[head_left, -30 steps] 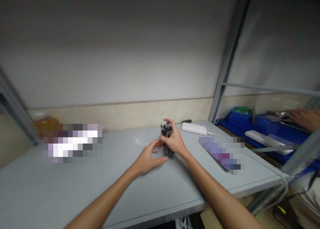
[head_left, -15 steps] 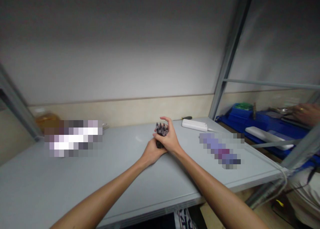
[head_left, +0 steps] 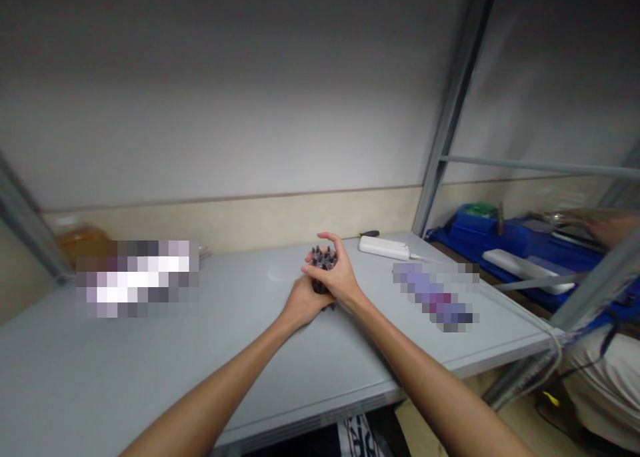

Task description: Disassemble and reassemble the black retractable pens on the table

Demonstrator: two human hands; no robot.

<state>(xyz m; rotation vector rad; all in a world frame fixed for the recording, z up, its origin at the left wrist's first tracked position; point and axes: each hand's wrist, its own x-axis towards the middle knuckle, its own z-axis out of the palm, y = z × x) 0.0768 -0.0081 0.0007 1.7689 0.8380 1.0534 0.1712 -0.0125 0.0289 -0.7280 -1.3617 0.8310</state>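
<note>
Between my two hands, over the middle of the grey table, is a dark cluster of screwdriver bits (head_left: 324, 260) with several narrow tips pointing up. My left hand (head_left: 306, 300) is closed around its lower part, and most of those fingers are hidden. Against its right side curls my right hand (head_left: 336, 275), thumb across the front and index finger raised and bent behind. Small dark tips also poke out beneath the hands. Any holder inside the grip is too covered to make out.
A white power strip (head_left: 384, 248) with a cable and a dark-handled screwdriver (head_left: 370, 234) lie at the back right. Pixelated items flank both sides. Metal posts (head_left: 453, 117) frame the table (head_left: 240, 350). Beyond, a co-worker's blurred hand (head_left: 613, 227) is over a blue surface.
The view has shifted slightly, so the side items sit a little further left. Dark tips now show below my hands. Both hands keep nearly the same grip.
</note>
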